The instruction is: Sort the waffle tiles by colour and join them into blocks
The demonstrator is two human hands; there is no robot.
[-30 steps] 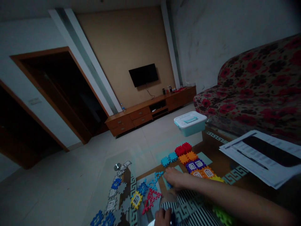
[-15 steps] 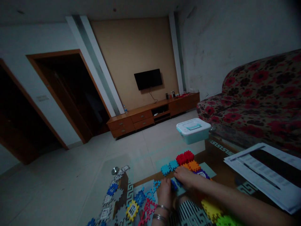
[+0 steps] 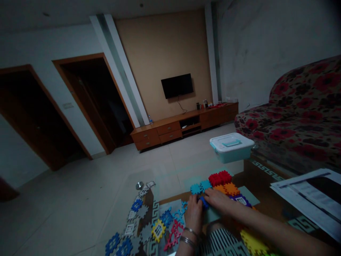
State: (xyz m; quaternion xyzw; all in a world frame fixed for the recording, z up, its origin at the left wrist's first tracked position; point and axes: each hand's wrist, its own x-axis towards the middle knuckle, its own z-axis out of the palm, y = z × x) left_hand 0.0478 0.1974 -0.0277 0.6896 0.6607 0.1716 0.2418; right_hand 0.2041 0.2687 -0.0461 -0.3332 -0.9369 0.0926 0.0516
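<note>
Both hands meet on a small dark blue toothed puzzle tile (image 3: 204, 202) on the glass table (image 3: 149, 177). My left hand (image 3: 193, 215), with bracelets at the wrist, has its fingers closed against the tile's left side. From the right, my right hand (image 3: 218, 199) pinches the same tile. Just beyond it lies a joined patch of tiles: two light blue (image 3: 200, 187), red (image 3: 220, 177), orange (image 3: 231, 188) and purple with a window (image 3: 242, 200). Loose tiles in blue, grey, yellow and pink (image 3: 160, 224) are spread to the left of my hands.
A teal storage box with a white lid (image 3: 231, 146) sits at the table's far edge. Printed sheets (image 3: 309, 193) lie at the right. A floral sofa (image 3: 295, 117) stands at the right, and a low wooden TV cabinet (image 3: 183, 126) lines the far wall.
My left hand came up from the bottom edge to meet my right hand at the blue tile. My right hand shifted slightly right. The view panned left.
</note>
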